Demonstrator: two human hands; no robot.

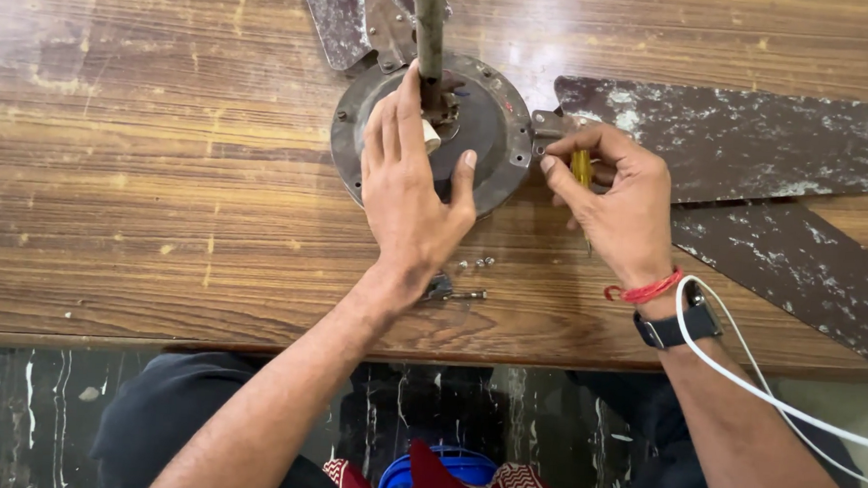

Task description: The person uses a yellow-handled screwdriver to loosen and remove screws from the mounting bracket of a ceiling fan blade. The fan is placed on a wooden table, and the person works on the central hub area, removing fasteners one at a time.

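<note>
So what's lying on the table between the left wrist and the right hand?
In the head view, a few small loose screws lie on the bare wooden table between the left hand and right hand.

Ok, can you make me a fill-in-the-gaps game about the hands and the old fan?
1. The left hand rests flat on the fan's round ____ housing.
2. The right hand grips a screwdriver with a ____ handle.
3. Loose screws lie on the ____ table.
4. The right wrist wears a black watch and a ____ thread.

Missing words: motor; yellow; wooden; red
</note>
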